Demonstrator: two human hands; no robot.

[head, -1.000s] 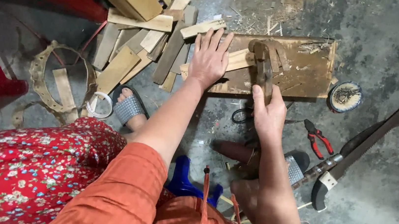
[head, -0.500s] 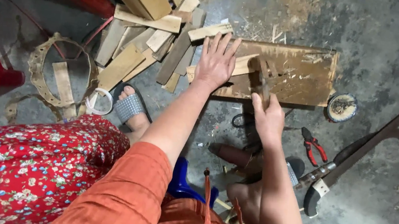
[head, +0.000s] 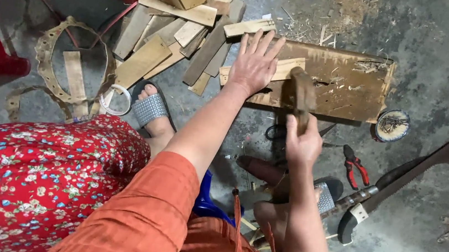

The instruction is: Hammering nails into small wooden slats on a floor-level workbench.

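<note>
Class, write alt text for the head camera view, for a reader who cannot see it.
Seen from above, a seated person presses the left hand flat on a pale wooden strip lying across a worn wooden board, while the right hand grips a dark-headed tool over it. Wood offcuts, red pliers and a saw lie on the concrete floor.

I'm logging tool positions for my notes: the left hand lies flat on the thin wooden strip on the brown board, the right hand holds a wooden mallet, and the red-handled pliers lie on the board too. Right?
Not quite. In the head view the red-handled pliers lie on the grey concrete floor, off the brown wooden board. The rest stands: left hand flat on the thin wooden strip, right hand holding the wooden mallet.
</note>
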